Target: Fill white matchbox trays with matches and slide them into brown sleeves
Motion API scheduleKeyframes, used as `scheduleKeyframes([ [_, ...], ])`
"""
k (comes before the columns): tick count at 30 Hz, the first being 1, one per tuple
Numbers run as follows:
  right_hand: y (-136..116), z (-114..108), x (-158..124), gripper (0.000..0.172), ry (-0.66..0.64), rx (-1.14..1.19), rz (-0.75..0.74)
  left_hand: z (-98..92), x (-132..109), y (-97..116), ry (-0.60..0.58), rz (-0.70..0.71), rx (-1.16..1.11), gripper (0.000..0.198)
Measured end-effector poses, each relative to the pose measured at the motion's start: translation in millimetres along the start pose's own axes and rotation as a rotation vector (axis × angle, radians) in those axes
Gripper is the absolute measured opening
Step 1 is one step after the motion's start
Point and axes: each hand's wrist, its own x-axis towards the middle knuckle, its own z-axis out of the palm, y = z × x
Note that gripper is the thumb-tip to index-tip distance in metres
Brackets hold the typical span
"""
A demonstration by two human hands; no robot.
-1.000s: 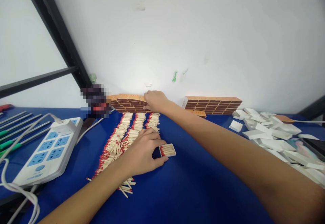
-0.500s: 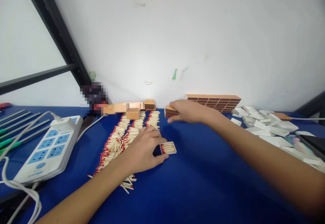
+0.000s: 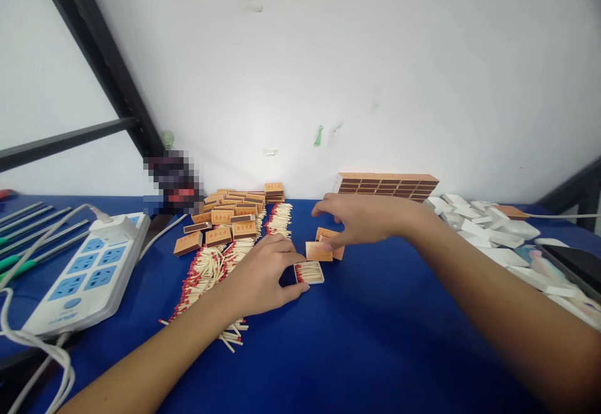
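My left hand (image 3: pixel 261 276) rests on the blue table with thumb and fingers pinching a small white tray full of matches (image 3: pixel 309 272). My right hand (image 3: pixel 361 218) hovers just behind it, fingers curled over a few orange matchbox sleeves (image 3: pixel 319 250) that lie on the cloth; its thumb touches one. Rows of red-tipped matches (image 3: pixel 220 263) lie under and left of my left hand. A toppled heap of orange sleeves (image 3: pixel 225 217) is spread over the far end of the matches.
A neat stack of orange sleeves (image 3: pixel 387 186) stands against the white wall. White empty trays (image 3: pixel 498 238) are piled at the right. A white power strip (image 3: pixel 87 273) with cable and several green-handled tools (image 3: pixel 28 238) lie at the left. A black frame (image 3: pixel 94 57) rises at left.
My right hand pulled a few sleeves from the left stack toward the tray. That stack collapsed and spilled over the matches. My left hand stayed on the tray.
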Motion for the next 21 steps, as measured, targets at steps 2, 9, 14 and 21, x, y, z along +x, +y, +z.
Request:
scheduleKeyframes([
  [2, -15, -5, 19, 0.038, -0.178, 0.062, 0.005, 0.1, 0, 1, 0.002, 0.000, 0.000, 0.023],
  [9, -86, 35, 97, 0.077, 0.008, -0.038, -0.299, 1.3, 0, 0, 0.015, -0.028, -0.029, 0.029],
  [14, -89, 57, 120, 0.080, -0.031, -0.114, -0.236, 2.9, 0, -2, 0.026, -0.006, -0.034, 0.029],
  [21, -77, 62, 127, 0.062, -0.010, -0.013, -0.233, 0.3, 2, -1, 0.004, 0.005, -0.031, 0.027],
])
